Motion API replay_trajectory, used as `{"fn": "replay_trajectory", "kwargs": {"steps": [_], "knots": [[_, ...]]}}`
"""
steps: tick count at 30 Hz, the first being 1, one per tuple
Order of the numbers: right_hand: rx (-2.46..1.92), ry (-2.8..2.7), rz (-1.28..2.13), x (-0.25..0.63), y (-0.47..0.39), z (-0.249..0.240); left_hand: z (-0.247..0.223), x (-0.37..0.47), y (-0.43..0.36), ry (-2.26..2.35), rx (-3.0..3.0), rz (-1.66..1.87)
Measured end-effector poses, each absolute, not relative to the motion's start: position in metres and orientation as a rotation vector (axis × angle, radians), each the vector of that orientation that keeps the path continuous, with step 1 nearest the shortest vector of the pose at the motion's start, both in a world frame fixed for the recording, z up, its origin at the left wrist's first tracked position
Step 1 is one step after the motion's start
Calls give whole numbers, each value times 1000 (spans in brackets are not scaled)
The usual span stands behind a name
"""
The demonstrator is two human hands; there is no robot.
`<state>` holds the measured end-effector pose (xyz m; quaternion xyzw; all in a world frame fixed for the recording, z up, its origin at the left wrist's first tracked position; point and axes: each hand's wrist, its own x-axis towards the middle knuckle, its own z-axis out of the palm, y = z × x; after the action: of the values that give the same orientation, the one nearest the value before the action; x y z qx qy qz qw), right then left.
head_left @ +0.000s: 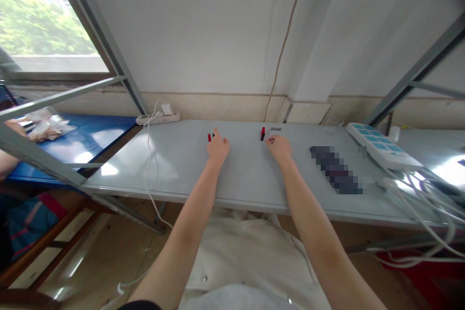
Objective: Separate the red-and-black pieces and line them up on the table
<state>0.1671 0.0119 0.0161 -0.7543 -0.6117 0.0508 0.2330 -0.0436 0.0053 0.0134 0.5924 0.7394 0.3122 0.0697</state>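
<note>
My left hand (218, 146) rests on the grey tabletop (174, 155) with a finger stretched forward and the thumb out to the side. At its fingertips is a small red cylinder (209, 137), with a small black piece (213, 134) close by, partly covered by the hand. My right hand (279, 147) is closed, fingertips pressed together low over the table; whatever they pinch is too small to make out. Just left of it sits a small red-and-black piece (262, 133). Beyond the fingers lies a row of small dark pieces (276, 129).
A white power strip (160, 118) with a hanging cable is at the back left. To the right are a pixelated dark object (336, 170) and a large white-and-blue power strip (381, 145) with cables. Metal frame posts flank the table; another person's arm (9, 150) shows at far left.
</note>
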Motion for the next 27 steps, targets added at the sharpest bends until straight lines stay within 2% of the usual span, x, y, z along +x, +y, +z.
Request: {"fn": "replay_trajectory", "kwargs": {"steps": [14, 21, 27], "knots": [[-1738, -2016, 35, 137, -4, 15, 10, -52, 10, 2270, 1706, 853], [-1666, -2006, 60, 132, -2, 9, 5, -36, 17, 1479, 1602, 1221], [-1479, -1853, 287, 126, 2, 3, 10, -18, 5, 938, 1213, 1209]]}}
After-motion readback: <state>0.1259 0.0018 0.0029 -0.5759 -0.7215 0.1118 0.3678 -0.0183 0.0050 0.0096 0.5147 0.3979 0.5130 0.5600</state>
